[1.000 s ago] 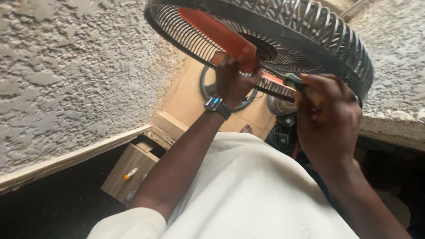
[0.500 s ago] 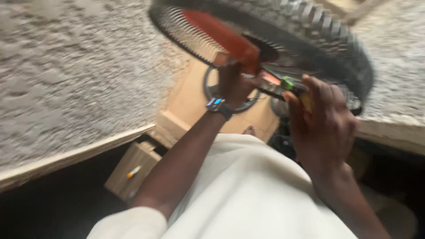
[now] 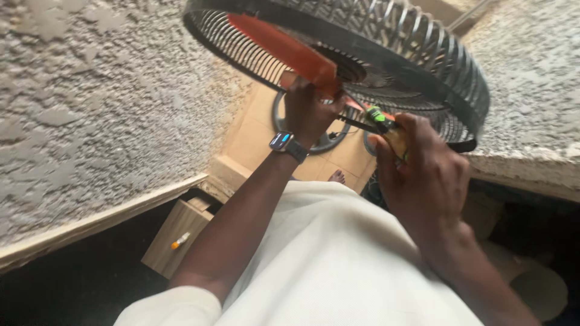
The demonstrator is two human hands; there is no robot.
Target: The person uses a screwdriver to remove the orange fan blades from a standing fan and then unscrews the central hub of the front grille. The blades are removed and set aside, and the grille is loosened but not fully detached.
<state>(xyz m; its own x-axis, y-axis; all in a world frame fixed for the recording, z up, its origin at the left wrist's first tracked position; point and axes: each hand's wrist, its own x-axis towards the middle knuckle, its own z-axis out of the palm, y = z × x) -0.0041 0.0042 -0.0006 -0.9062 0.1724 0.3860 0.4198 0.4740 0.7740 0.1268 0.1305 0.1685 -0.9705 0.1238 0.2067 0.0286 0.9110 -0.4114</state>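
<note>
- Orange plastic is what I am gripping: my left hand [image 3: 311, 111] is closing around the root of the orange fan blade [image 3: 284, 45], inside the black wire fan guard [image 3: 386, 54] that is tilting across the top of the view.
- My right hand [image 3: 423, 175] is clenching a screwdriver [image 3: 383, 124] with a green and yellow handle, its dark shaft pointing toward the hub just beside my left fingers.
- I am judging this as the hub-fastening step, with the blade being braced while the tool is working at the centre.
- Seating the tip squarely calls for holding the blade steady; I cannot tell whether the tip is touching anything.
- Below, a round fan base [image 3: 302, 136] is lying on the tan tiled floor [image 3: 254, 139].
</note>
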